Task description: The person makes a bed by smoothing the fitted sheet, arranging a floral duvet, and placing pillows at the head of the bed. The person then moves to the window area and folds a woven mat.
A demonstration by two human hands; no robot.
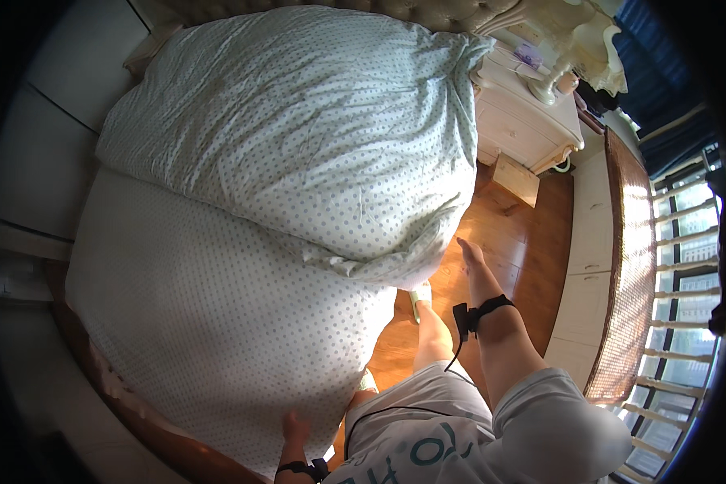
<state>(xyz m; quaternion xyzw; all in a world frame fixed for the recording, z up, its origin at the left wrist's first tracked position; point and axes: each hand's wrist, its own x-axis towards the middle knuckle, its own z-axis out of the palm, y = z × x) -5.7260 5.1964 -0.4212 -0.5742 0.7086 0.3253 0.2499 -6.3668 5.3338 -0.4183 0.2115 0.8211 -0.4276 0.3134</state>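
Observation:
A large bed carries a white polka-dot sheet (218, 314) on its near part and a bunched polka-dot quilt (314, 133) over its upper part. My left hand (295, 426) rests at or just above the sheet near the bed's lower edge, fingers apart and holding nothing visible. Out to the right of the bed, over the wooden floor, hangs my right hand (470, 251), away from the quilt's folded corner. No object shows in it; its fingers are partly hidden by the angle. Each forearm wears a black strap with a small device.
A white nightstand (520, 115) with a lamp (544, 88) stands at the upper right, a wooden stool (514, 180) before it. Low white cabinets (587, 242) topped by a woven mat (629, 242) run below the barred window. A tufted headboard (393, 7) lies beyond the quilt.

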